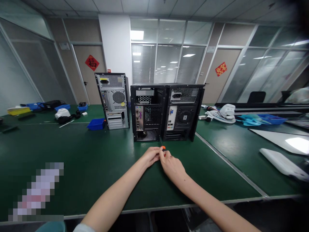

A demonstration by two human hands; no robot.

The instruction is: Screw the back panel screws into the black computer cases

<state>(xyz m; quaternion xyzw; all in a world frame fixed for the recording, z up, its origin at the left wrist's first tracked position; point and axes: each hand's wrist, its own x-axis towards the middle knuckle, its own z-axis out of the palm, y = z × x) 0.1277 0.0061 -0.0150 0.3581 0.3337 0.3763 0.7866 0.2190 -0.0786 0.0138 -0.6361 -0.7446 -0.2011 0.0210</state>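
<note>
The right hand (172, 165) is closed around a screwdriver (163, 148) directly in front of the middle case (147, 112), near the foot of its right edge. The left hand (152, 155) has its fingers curled in against the handle; whether it grips or merely touches cannot be told. Between the fingers an orange and black part of the handle shows; a thin dark shaft runs from it toward the lower right corner of the middle case. The rest of the handle is covered by the fingers, and the tip's exact seat and any screw there are too small to make out.

The middle case is black and upright, its back facing the person, with a metal port plate bearing a purple connector, a perforated panel and an opening near the top; its inside is mostly dark. Close against its right side stands another black case (185, 116). To its left, apart, is a silver-backed case (113, 106), which partly hides a blue tray (96, 124). Far to the near left of the middle case, a lavender patch (40, 190) is pixelated past recognition.
</note>
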